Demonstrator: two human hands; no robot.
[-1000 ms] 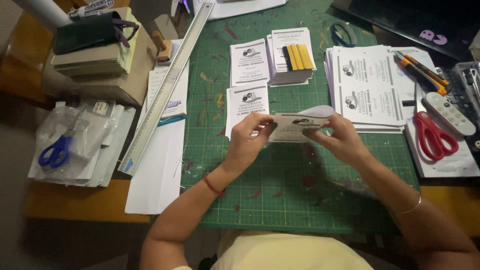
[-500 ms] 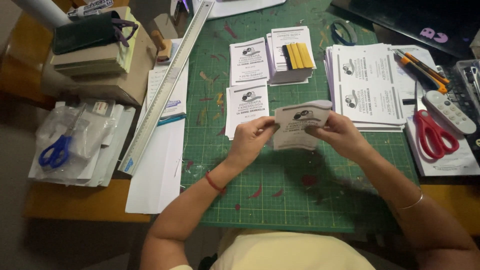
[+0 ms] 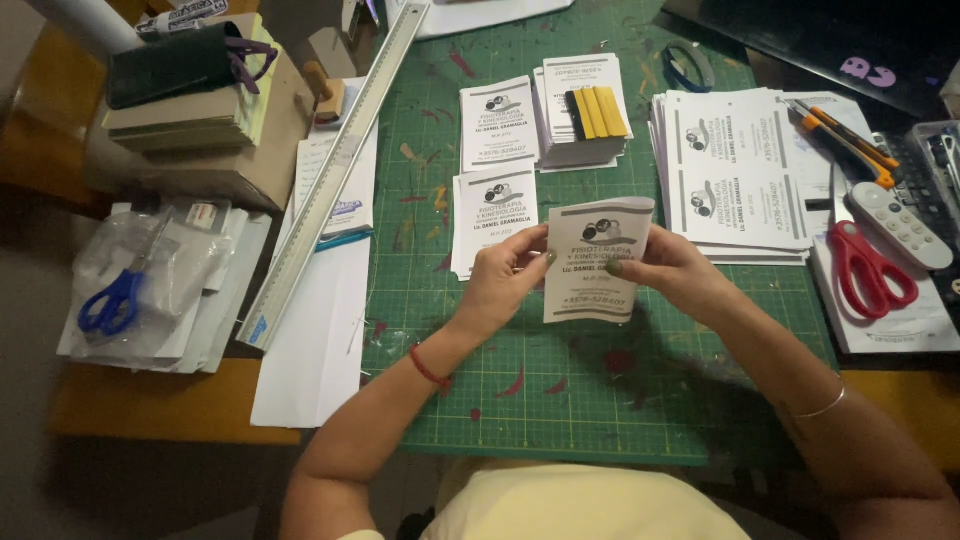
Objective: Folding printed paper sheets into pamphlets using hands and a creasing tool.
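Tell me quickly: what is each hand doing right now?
Left hand: grip closed on the left edge of the printed slip.
Right hand: grip closed on the slip's right edge, above the green cutting mat.

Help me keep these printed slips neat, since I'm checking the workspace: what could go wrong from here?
The slip is pinched only at its side edges by the left hand and right hand, above the cutting mat; it could crease or slip. A dropped slip might disturb the small stack just beyond the left hand.
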